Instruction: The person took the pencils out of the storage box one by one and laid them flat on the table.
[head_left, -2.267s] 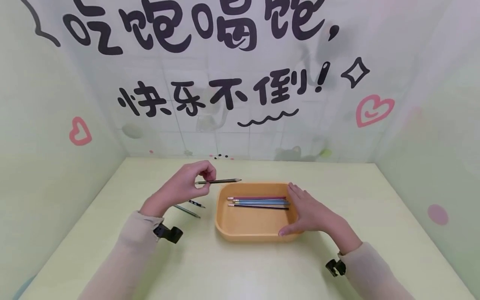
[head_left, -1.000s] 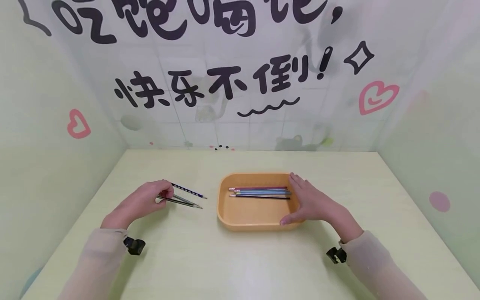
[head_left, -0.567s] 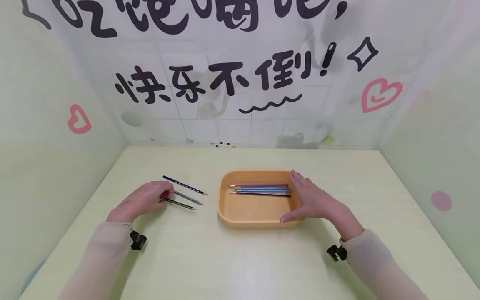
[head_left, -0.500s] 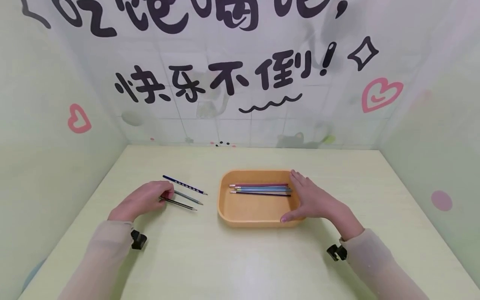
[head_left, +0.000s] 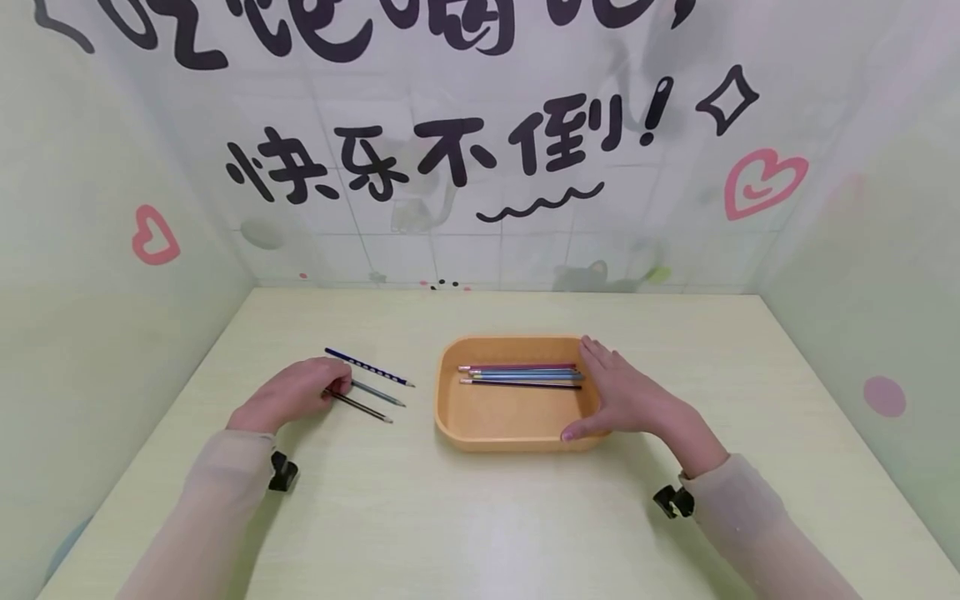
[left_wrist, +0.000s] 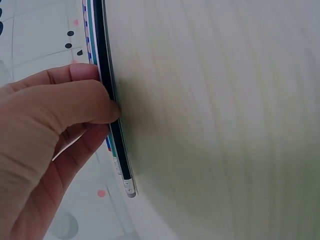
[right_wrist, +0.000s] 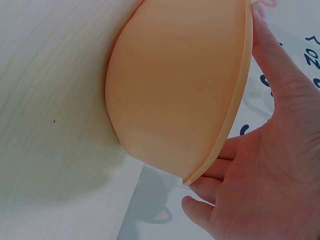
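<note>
My left hand [head_left: 303,388] is low at the left of the table, pinching a dark pencil [head_left: 362,406] between thumb and fingers. In the left wrist view the dark pencil [left_wrist: 124,165] shows its eraser end below the thumb. Alongside lie a grey-green pencil [head_left: 379,394], partly behind the hand, and a dark blue pencil [head_left: 367,366] with white marks. An orange box [head_left: 502,429] stands mid-table. My right hand [head_left: 633,396] spans its right end, thumb at the near rim and fingers at the far corner. In the right wrist view the box's wall [right_wrist: 170,95] fills the middle.
Inside the box several pencils [head_left: 517,377], reddish, blue and dark, lie side by side near the far wall. White walls with black lettering [head_left: 450,150] enclose the table [head_left: 480,525] at the back and both sides.
My left hand has moved from beside the box back to the left, lowering the dark pencil beside the other two. The right hand keeps its place on the box. The head view has tilted slightly.
</note>
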